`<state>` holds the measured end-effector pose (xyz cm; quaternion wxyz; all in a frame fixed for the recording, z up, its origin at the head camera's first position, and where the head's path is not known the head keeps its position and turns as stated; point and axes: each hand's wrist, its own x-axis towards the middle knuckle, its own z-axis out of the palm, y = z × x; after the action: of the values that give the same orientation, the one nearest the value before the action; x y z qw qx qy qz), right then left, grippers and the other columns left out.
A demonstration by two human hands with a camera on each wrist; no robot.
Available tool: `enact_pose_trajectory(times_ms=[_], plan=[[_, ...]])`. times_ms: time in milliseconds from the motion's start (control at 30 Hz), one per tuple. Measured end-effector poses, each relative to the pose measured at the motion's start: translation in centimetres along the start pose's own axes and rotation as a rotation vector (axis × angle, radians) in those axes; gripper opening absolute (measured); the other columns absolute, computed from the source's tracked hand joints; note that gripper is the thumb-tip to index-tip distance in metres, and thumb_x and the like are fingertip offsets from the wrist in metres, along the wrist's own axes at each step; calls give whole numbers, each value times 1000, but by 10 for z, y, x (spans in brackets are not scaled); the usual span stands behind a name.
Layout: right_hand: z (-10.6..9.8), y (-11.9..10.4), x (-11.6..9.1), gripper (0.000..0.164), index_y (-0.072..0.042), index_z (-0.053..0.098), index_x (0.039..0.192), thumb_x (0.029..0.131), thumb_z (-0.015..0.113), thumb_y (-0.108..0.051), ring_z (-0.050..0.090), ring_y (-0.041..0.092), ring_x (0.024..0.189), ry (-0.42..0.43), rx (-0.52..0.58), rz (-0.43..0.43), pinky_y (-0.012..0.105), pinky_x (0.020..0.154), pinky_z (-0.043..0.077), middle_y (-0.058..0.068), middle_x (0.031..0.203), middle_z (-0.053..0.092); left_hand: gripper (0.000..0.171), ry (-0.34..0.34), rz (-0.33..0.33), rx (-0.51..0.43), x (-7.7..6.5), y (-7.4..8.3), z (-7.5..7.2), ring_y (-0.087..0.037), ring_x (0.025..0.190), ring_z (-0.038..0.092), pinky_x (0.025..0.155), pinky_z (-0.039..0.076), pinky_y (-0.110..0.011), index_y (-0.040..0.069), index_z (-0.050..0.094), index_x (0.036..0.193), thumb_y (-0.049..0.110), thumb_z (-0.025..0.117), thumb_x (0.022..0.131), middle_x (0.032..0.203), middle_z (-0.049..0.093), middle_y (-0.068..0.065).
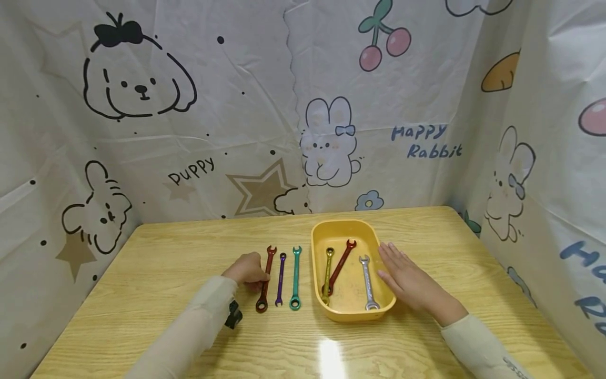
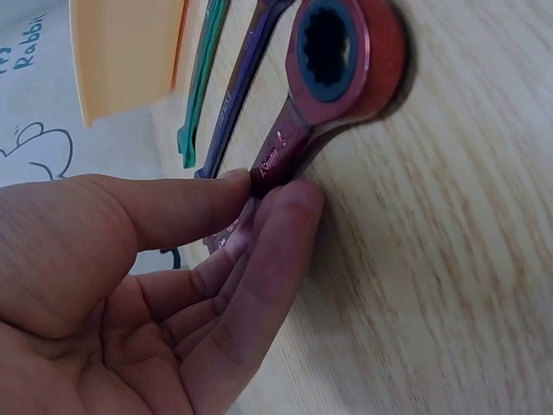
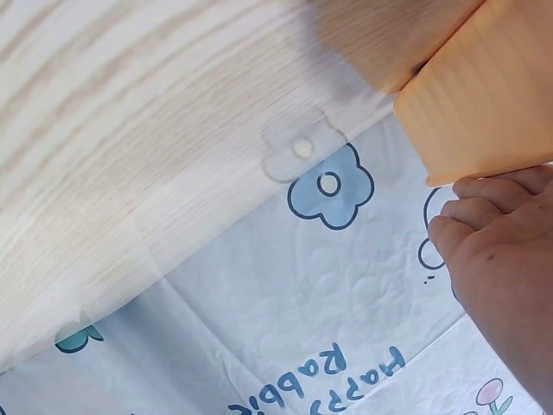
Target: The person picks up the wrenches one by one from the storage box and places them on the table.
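Note:
My left hand pinches a dark red combination wrench by its shaft between thumb and fingers. The left wrist view shows the wrench's ring end close to the table top. To its right lie a purple wrench and a teal wrench, roughly side by side. A yellow plastic bin holds a yellow wrench, a second red wrench and a silver wrench. With its fingers extended, my right hand rests against the bin's right side.
The wooden table carries everything. A printed white cloth hangs behind it and along both sides. A small black device sits at the left wrist.

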<state>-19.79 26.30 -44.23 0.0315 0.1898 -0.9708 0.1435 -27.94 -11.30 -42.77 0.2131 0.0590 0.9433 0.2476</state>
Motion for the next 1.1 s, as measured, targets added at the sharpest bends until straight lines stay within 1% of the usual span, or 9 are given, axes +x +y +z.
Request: enact_pose_trajectory(times_ms=[200, 467, 567, 667, 800, 867, 933, 1000, 1100], plan=[[1, 0, -1, 62, 3, 21, 149, 104, 37, -36, 14, 37, 145, 0, -2, 1, 54, 114, 18, 19, 156, 20, 19, -3, -14, -27, 2, -2, 2, -17, 52, 65, 53, 55, -27, -1, 62, 73, 8, 67, 89, 62, 65, -11], [0, 0, -2, 62, 4, 21, 149, 104, 34, -37, 13, 36, 145, 4, -2, -4, 53, 114, 17, 19, 157, 19, 17, -3, -25, -84, 2, -3, 2, -17, 52, 65, 53, 55, -27, -1, 58, 78, 8, 67, 89, 64, 65, -12], [-1, 0, -2, 62, 4, 21, 149, 104, 34, -38, 13, 37, 145, 5, 0, -7, 53, 114, 17, 19, 157, 19, 16, -5, -30, -85, 1, 0, 1, -19, 53, 66, 53, 55, -28, -1, 56, 81, 7, 67, 89, 65, 65, -13], [-1, 1, -1, 62, 3, 20, 150, 104, 33, -38, 12, 36, 145, 0, 0, 0, 53, 114, 17, 18, 157, 19, 16, -11, -30, -41, 0, 5, -3, -20, 54, 66, 53, 55, -29, -1, 56, 84, 8, 68, 88, 65, 65, -13], [-2, 1, 0, 63, 3, 20, 150, 104, 33, -39, 13, 37, 145, 0, -2, 0, 54, 114, 17, 19, 157, 19, 15, 17, -15, 67, 0, 19, -12, -17, 48, 60, 47, 52, -27, -2, 60, 85, 10, 68, 88, 60, 62, -9], [-2, 2, 0, 63, 3, 20, 150, 104, 33, -38, 13, 37, 145, -1, -1, 0, 54, 114, 17, 19, 157, 18, 14, 48, 6, 109, 0, 30, -19, -14, 44, 55, 44, 49, -25, -1, 61, 84, 11, 68, 88, 55, 57, -6], [-2, 2, 0, 62, 3, 20, 150, 104, 33, -38, 13, 37, 145, 0, -1, -1, 54, 114, 17, 19, 157, 19, 16, 98, 54, 143, -1, 42, -25, -12, 40, 47, 41, 43, -23, 2, 60, 78, 11, 67, 88, 49, 50, -3], [-1, 2, 0, 62, 2, 20, 150, 104, 34, -37, 13, 37, 145, -4, 5, 4, 54, 114, 17, 19, 157, 18, 27, 143, 103, 145, -2, 57, -32, -10, 38, 40, 40, 37, -21, 6, 54, 65, 12, 66, 88, 44, 42, 1], [0, 1, -1, 62, 2, 20, 150, 104, 35, -37, 12, 37, 145, -11, 10, 9, 54, 114, 17, 19, 157, 18, 46, 218, 198, 149, -2, 81, -39, -8, 37, 24, 40, 25, -21, 13, 38, 49, 11, 65, 87, 41, 28, 5]])
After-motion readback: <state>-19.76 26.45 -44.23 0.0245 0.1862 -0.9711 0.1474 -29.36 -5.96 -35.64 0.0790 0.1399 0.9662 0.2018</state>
